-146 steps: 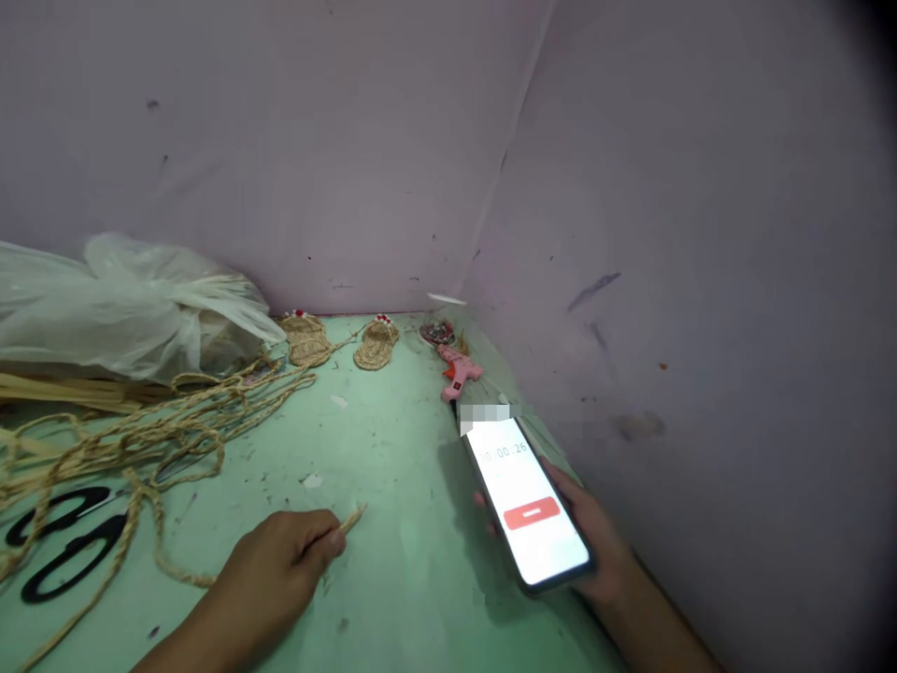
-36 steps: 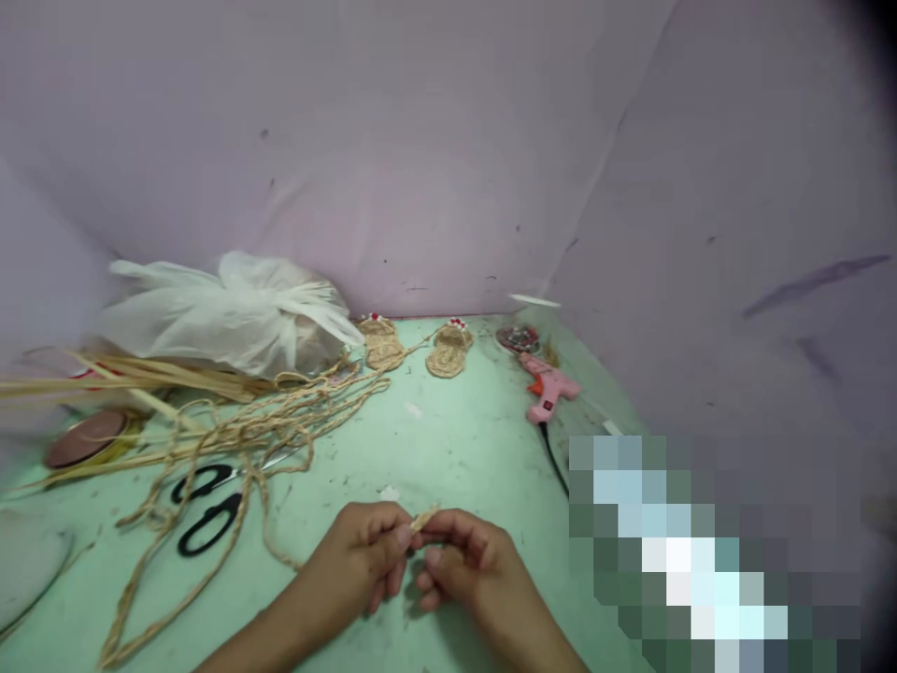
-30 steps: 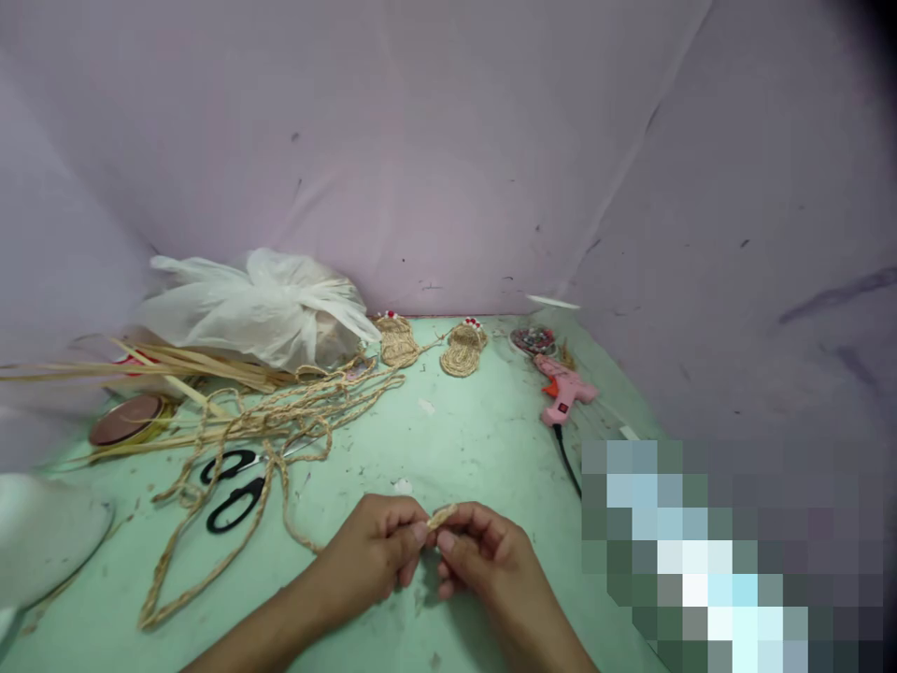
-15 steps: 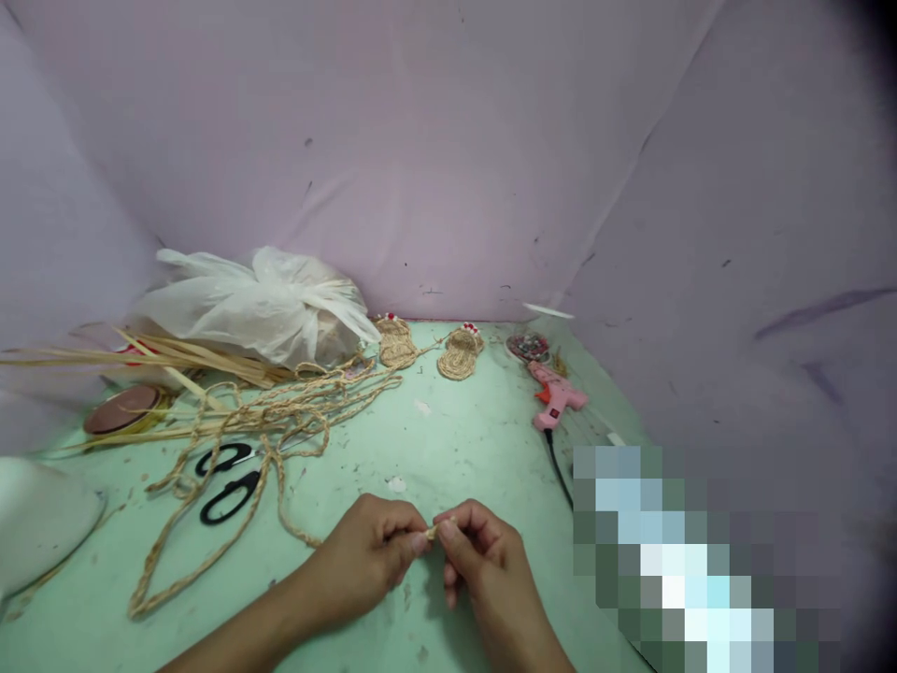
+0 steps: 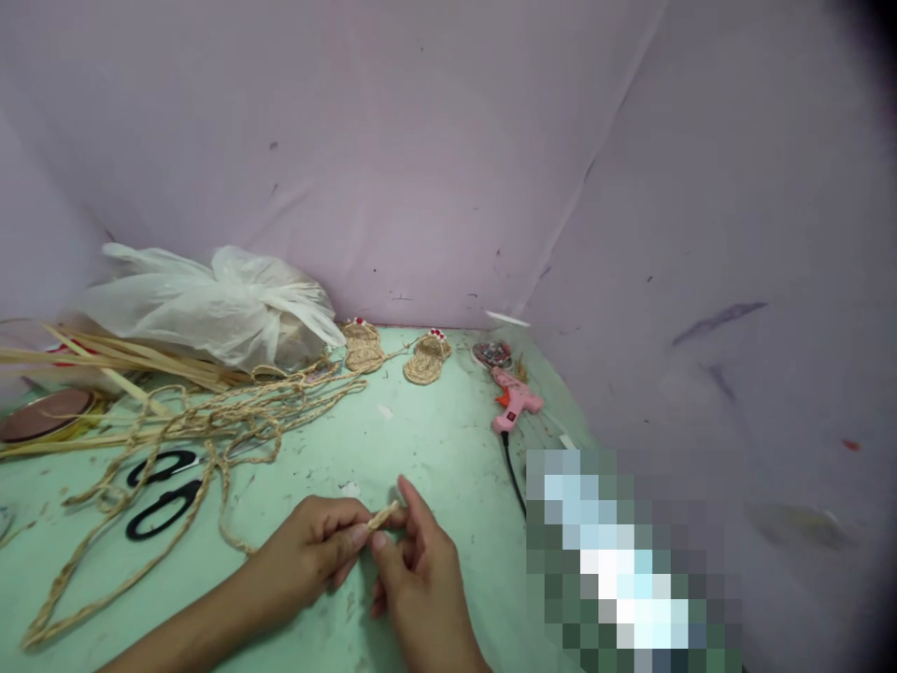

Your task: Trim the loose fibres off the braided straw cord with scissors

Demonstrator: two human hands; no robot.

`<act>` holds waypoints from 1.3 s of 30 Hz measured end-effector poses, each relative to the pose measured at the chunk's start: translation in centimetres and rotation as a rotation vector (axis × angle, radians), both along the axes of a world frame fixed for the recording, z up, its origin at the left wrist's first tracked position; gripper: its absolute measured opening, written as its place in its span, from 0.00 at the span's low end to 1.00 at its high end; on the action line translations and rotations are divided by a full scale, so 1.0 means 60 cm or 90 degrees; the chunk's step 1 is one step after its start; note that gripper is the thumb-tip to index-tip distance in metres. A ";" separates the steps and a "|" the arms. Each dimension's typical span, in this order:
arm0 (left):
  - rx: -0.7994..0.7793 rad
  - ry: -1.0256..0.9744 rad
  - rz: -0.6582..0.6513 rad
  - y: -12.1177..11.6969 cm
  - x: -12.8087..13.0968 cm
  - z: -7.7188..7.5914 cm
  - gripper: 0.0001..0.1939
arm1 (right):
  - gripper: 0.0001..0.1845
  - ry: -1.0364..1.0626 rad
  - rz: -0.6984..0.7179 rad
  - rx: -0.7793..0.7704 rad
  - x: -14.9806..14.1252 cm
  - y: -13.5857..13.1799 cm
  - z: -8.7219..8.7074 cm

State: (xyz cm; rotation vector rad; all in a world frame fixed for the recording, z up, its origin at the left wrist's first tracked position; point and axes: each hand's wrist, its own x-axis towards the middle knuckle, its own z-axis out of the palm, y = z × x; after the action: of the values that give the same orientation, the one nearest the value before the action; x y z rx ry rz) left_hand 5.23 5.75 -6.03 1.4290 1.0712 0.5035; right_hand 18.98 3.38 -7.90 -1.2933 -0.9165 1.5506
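My left hand (image 5: 319,547) is closed in a pinch on the end of a tan braided straw cord (image 5: 382,514), low in the middle of the view. Close against it, my right hand (image 5: 417,561) has its index finger raised, while its thumb and a bent finger are at the same short end of cord. From behind my left hand the cord runs to a long loose loop (image 5: 105,603) on the left of the table. Black-handled scissors (image 5: 164,509) lie inside this loop, their blades partly under the strands.
Two small woven slippers (image 5: 427,360) with red and white beads lie at the back of the green table (image 5: 336,435). A pink glue gun (image 5: 515,397) and a dish of beads (image 5: 491,353) are at right. Straw strips (image 5: 175,360) and a plastic bag (image 5: 231,308) are at left.
The view has turned right, so everything sits further left in it. My right index finger has lifted off the cord, and more of the cord's end shows between my hands.
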 end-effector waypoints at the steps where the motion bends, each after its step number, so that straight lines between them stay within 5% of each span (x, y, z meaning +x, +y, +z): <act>1: -0.004 0.001 -0.002 0.000 0.000 0.000 0.18 | 0.39 0.007 0.001 -0.010 0.000 0.000 -0.002; 4: -0.024 -0.003 0.005 0.000 -0.001 0.000 0.19 | 0.36 -0.036 -0.012 0.023 0.004 -0.002 -0.003; 7: -0.053 -0.008 0.024 0.000 -0.002 0.000 0.18 | 0.22 -0.269 -0.075 0.297 0.016 -0.005 0.005; 10: -0.061 -0.012 0.032 -0.001 -0.004 0.001 0.19 | 0.22 -0.523 -0.031 0.619 0.030 -0.006 0.012; 14: -0.048 -0.008 0.012 -0.002 -0.002 0.008 0.19 | 0.27 -0.636 0.074 0.811 0.033 0.000 0.005; 19: -0.059 -0.019 0.024 -0.001 -0.001 0.011 0.18 | 0.22 -0.702 0.040 0.842 0.025 0.007 0.002; 24: -0.039 -0.031 0.004 -0.001 -0.002 0.017 0.18 | 0.14 -0.777 -0.053 0.771 0.027 0.003 0.018; 31: 0.018 0.009 0.024 -0.002 -0.015 0.030 0.10 | 0.11 -0.665 -0.150 0.703 0.042 0.012 0.003; 39: 0.000 -0.002 0.013 0.000 -0.009 0.030 0.11 | 0.07 -0.376 -0.172 0.340 0.043 0.006 0.020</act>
State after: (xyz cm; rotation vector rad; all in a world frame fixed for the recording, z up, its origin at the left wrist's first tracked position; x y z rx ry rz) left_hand 4.71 5.75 -4.26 1.4180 1.0842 0.5200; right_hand 21.57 3.77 -6.72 -1.4134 -1.3412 0.6422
